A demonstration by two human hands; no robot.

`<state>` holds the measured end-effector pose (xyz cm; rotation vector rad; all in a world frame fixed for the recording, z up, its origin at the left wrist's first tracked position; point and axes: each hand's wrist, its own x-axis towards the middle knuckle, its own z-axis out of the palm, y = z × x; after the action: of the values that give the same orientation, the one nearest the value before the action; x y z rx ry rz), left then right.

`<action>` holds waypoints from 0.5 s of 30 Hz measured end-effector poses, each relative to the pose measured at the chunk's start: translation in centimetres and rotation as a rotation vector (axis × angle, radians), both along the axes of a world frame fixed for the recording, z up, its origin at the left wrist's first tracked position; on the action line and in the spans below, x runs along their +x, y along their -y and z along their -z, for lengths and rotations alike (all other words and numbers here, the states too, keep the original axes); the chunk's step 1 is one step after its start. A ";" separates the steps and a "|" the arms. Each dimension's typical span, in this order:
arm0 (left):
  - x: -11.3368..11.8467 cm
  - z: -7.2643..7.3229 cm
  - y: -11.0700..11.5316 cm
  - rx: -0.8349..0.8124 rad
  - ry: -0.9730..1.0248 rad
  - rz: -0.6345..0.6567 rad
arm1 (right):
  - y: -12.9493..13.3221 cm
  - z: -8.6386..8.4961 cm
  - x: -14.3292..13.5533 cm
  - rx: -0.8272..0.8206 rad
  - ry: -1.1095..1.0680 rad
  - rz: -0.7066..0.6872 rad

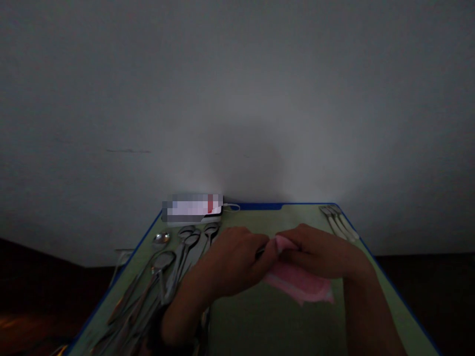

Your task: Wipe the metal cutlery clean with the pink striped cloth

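My right hand [315,249] is closed on a pink cloth [300,282], whose loose part hangs below the fingers. Close against it, my left hand [241,257] is curled around a piece of metal cutlery [261,251]. Only a small glint of that piece shows, so its exact kind is hidden. Both hands meet above the middle of the table. Left of my left forearm lie several metal spoons [162,260] and other long-handled cutlery, partly covered by the arm.
The light green table [274,321] has a blue edge and stands against a grey wall [237,99]. A phone [193,210] with a lit screen leans at the back left, with a white cable [233,206] attached. Forks with pale handles [339,225] lie at the back right.
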<state>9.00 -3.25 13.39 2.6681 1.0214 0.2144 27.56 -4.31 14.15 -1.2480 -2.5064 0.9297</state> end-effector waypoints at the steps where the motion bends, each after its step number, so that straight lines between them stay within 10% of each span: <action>1: 0.0 0.0 0.0 0.001 0.005 0.001 | 0.0 -0.1 0.1 -0.003 -0.003 0.004; 15: -3.6 -0.5 -1.3 -0.040 0.146 -0.040 | 0.3 0.1 2.5 -0.001 -0.002 0.202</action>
<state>5.44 -1.98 13.93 2.5558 1.0221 0.3862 30.09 -4.65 14.06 -1.4658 -2.3239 0.8825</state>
